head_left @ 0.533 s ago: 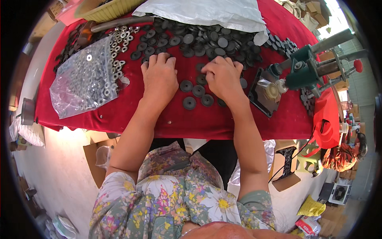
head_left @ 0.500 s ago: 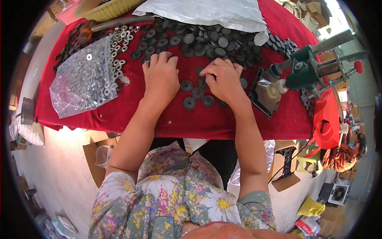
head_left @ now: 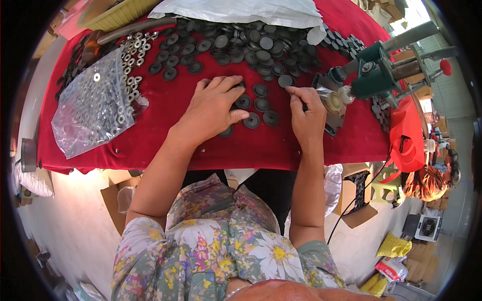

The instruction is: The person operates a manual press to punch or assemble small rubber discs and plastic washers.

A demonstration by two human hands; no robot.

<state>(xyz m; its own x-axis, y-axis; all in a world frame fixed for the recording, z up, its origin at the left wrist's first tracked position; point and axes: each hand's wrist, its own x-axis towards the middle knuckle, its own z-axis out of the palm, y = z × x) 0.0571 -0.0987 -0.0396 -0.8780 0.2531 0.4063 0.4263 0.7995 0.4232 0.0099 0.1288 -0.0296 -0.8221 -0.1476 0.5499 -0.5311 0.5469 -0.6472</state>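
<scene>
Left hand (head_left: pixel 213 108) lies flat, palm down, fingers spread wide on the red cloth (head_left: pixel 165 143) mid-table, covering a couple of black discs (head_left: pixel 258 105) w/ more loose just beside its fingertips; nothing gripped. Right hand (head_left: pixel 306 118) near the right edge, thumb + forefinger pinched narrow on what looks like a single small disc, tho can't tell for sure, too small. It sits just beside the green press tool (head_left: pixel 374 75) and the brass part (head_left: pixel 333 100) in its clear wrap. Main disc pile (head_left: pixel 246 42) along the far edge, bag of metal washers (head_left: pixel 93 108) at the left edge, white sheet (head_left: pixel 241 10) at the far edge. To do this well, we'd say: keep left hand pinning the loose discs so they don't skid on cloth, feed one at a time, keep the pinch on the rim so the face stays level going in. Vs 0.5 s ago: both hands were flat, side by side over the discs mid-table; now right hand has moved off toward the press and closed to a pinch, left roughly the same.
</scene>
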